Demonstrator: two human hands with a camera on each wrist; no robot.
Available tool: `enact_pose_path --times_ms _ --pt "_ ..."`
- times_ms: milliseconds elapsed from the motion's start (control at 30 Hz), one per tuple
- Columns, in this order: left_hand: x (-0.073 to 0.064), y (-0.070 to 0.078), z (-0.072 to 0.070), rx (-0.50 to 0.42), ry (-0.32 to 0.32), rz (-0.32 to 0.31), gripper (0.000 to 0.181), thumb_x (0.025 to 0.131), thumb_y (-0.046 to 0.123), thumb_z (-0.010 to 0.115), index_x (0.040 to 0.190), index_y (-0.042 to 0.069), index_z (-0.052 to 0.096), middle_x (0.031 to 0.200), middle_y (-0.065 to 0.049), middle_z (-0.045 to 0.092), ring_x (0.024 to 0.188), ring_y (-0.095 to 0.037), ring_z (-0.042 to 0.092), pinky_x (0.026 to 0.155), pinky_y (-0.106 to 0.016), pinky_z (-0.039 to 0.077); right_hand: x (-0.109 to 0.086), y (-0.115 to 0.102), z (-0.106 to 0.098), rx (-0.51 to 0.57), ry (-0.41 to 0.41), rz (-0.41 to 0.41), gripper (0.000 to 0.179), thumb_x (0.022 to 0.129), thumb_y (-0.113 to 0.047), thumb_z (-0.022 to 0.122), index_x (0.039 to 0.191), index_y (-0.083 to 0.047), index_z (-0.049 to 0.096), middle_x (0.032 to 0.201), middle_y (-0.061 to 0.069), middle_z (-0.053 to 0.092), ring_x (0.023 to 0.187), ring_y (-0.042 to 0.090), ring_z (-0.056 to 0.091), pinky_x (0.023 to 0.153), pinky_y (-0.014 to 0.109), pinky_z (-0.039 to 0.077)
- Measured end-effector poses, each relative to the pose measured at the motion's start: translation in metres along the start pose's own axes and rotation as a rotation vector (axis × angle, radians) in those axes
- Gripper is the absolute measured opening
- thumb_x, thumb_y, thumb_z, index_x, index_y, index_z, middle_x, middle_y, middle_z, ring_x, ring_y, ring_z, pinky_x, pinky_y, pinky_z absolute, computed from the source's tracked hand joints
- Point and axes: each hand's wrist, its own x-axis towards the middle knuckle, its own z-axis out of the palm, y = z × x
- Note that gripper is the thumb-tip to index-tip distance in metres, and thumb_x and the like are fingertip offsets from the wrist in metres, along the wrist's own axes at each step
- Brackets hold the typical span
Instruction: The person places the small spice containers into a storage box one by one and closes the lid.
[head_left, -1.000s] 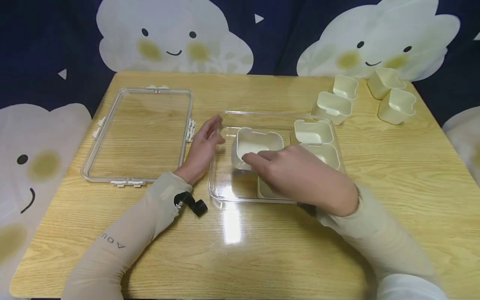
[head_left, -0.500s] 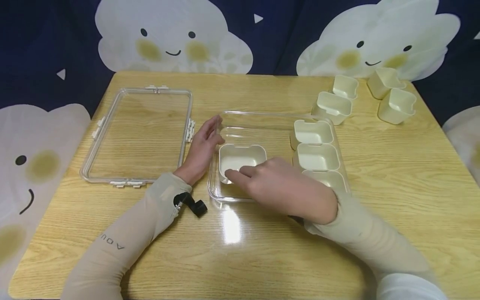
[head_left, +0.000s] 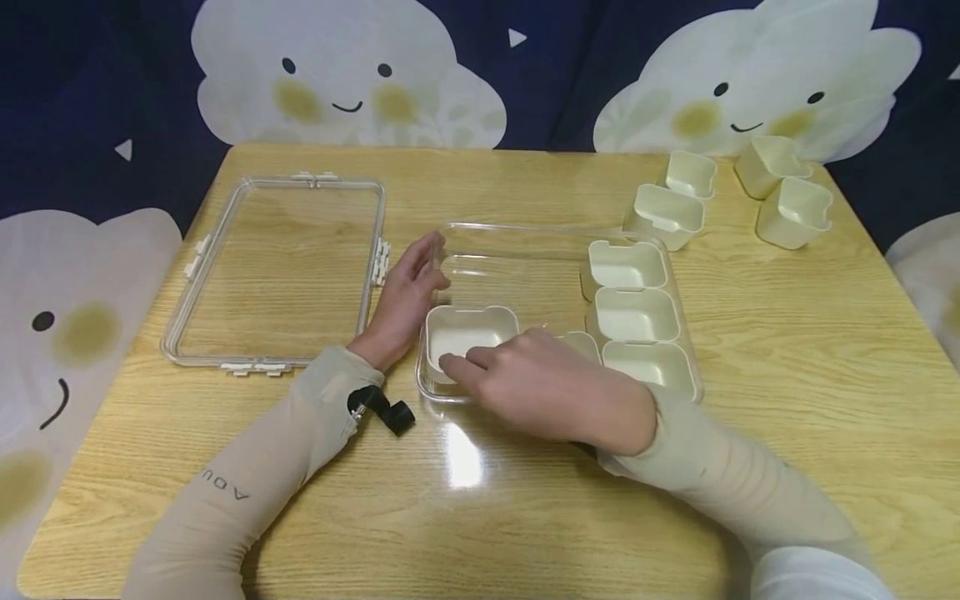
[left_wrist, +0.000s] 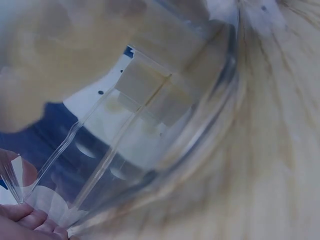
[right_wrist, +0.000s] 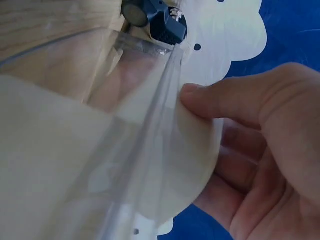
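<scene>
My right hand [head_left: 532, 387] pinches the wall of a cream plastic cup [head_left: 468, 329] in the front left corner of a clear rectangular box [head_left: 517, 227]. In the right wrist view, the thumb is on this cup's inner wall [right_wrist: 192, 150], with the fingers behind it. My left hand [head_left: 405, 292] rests along the box's left wall, fingers extended toward the back corner. Three cream cups [head_left: 637, 315] stand in a column at the box's right end. Beside them, another cup [head_left: 581, 343] is partly hidden by my right hand.
A clear lid [head_left: 273, 271] with white clips lies on the table left of the box. Several loose cream cups [head_left: 667, 212] stand at the table's back right. A small black camera mount [head_left: 390, 412] sits at the left wrist.
My right hand has moved left and toward me, bringing the cup from over the box's middle down into its front left corner. The left hand has stayed put.
</scene>
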Motion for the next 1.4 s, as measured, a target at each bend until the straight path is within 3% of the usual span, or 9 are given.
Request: enact_pose_path --times_ms 333,667,967,1200,1400 --pt "0.0 0.001 0.001 -0.007 0.017 -0.006 0.076 0.089 0.004 0.055 0.161 0.018 0.035 0.17 0.004 0.036 0.16 -0.013 0.028 0.133 -0.026 0.024 0.002 0.0 0.007 0.044 -0.065 0.004 0.007 0.092 -0.005 0.06 0.095 -0.011 0.059 0.067 -0.007 0.058 0.045 0.007 0.047 0.037 0.022 0.037" --pt "0.0 0.0 0.0 0.005 0.017 0.005 0.075 0.09 0.004 0.054 0.161 0.017 0.035 0.17 0.001 0.036 0.159 -0.013 0.029 0.133 -0.027 0.025 0.005 -0.002 0.012 0.106 -0.146 0.01 0.008 0.087 -0.006 0.06 0.093 -0.012 0.06 0.07 -0.005 0.061 0.048 0.01 0.052 0.04 0.028 0.046" --pt "-0.001 0.001 0.0 0.009 0.012 0.001 0.075 0.09 0.004 0.054 0.161 0.017 0.035 0.17 0.003 0.035 0.159 -0.013 0.029 0.133 -0.026 0.025 0.006 -0.003 0.014 0.169 -0.192 0.031 0.011 0.085 -0.008 0.058 0.095 -0.012 0.058 0.07 -0.004 0.06 0.052 0.01 0.05 0.041 0.029 0.045" --pt "0.0 0.001 0.001 -0.006 0.012 0.013 0.075 0.09 0.004 0.054 0.162 0.016 0.034 0.171 0.0 0.034 0.159 -0.012 0.029 0.133 -0.025 0.025 0.007 -0.003 0.022 0.226 -0.166 -0.003 0.011 0.099 -0.02 0.056 0.093 -0.015 0.063 0.07 -0.007 0.062 0.054 0.007 0.053 0.044 0.027 0.047" --pt "-0.001 0.002 0.001 -0.009 0.013 0.007 0.075 0.09 0.004 0.054 0.162 0.016 0.034 0.17 0.001 0.035 0.159 -0.013 0.029 0.133 -0.026 0.025 0.007 -0.004 0.027 0.194 -0.121 -0.021 0.019 0.103 -0.025 0.055 0.086 -0.016 0.06 0.065 -0.009 0.058 0.049 0.005 0.049 0.041 0.028 0.046"
